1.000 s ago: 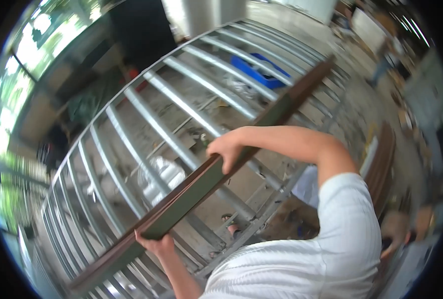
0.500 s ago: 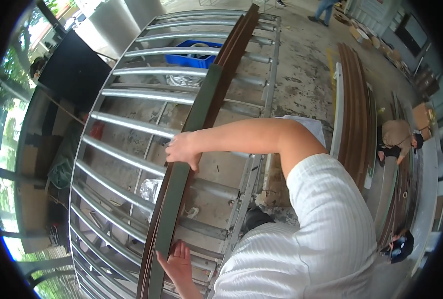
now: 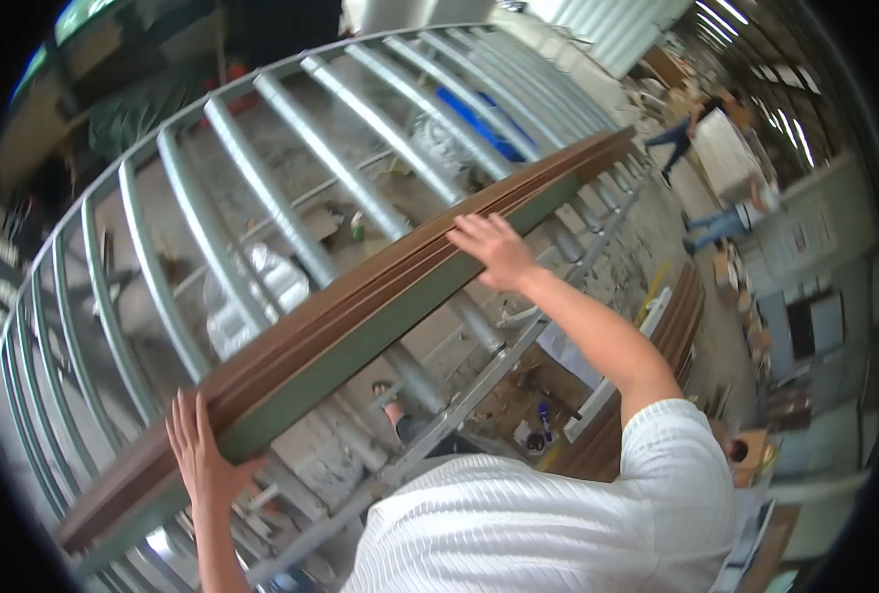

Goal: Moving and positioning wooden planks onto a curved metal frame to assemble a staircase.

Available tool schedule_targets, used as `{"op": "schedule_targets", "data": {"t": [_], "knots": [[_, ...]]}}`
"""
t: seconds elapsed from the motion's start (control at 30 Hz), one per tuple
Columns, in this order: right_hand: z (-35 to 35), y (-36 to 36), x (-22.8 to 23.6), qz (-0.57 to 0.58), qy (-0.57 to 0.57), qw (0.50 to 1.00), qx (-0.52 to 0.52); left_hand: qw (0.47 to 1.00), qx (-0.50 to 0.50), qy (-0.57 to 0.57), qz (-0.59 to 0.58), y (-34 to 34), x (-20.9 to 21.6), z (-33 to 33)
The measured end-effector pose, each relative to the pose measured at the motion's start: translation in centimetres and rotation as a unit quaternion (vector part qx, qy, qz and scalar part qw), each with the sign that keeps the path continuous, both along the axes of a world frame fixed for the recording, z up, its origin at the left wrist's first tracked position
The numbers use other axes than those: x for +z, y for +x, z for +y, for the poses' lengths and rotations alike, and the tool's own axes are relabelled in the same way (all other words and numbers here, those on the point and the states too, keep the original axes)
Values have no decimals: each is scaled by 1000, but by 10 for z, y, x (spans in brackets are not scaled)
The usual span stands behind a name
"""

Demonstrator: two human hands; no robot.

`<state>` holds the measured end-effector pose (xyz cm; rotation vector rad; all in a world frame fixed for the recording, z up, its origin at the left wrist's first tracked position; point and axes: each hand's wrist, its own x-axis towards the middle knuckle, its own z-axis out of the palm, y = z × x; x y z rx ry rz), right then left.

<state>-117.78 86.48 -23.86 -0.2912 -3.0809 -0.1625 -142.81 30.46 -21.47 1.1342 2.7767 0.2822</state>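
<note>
A bundle of long brown boards (image 3: 360,292) with a green-grey near face lies slantwise across the metal roller rack. My left hand (image 3: 205,455) rests at the bundle's lower-left part, fingers stretched over the top and thumb spread on the near side. Farther along, my right hand (image 3: 499,255) lies on the upper edge with its fingers apart across the brown tops. Neither hand's fingers wrap round the boards. The undersides of the boards are hidden.
Steel rollers (image 3: 281,178) span the frame under the boards. Below them are clear plastic wrap (image 3: 251,296) and a blue crate (image 3: 484,124). On the right, more brown boards (image 3: 671,326) lie on the floor, and two people (image 3: 731,217) stand farther off.
My view has turned, so the bundle runs more sideways. My left hand, apart from the boards before, now touches them. My right hand has gone from straddling the green strip to lying across the tops.
</note>
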Motion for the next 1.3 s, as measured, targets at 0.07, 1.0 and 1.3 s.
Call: {"op": "schedule_targets", "data": {"t": [0.07, 1.0, 1.3], "knots": [[-6, 1, -2, 45, -31, 998, 13, 998, -2, 50, 26, 8, -10, -22], [190, 175, 33, -92, -37, 988, -120, 968, -151, 189, -63, 122, 6, 77], [-58, 38, 57, -36, -202, 970, 129, 967, -189, 172, -10, 146, 6, 203]]}}
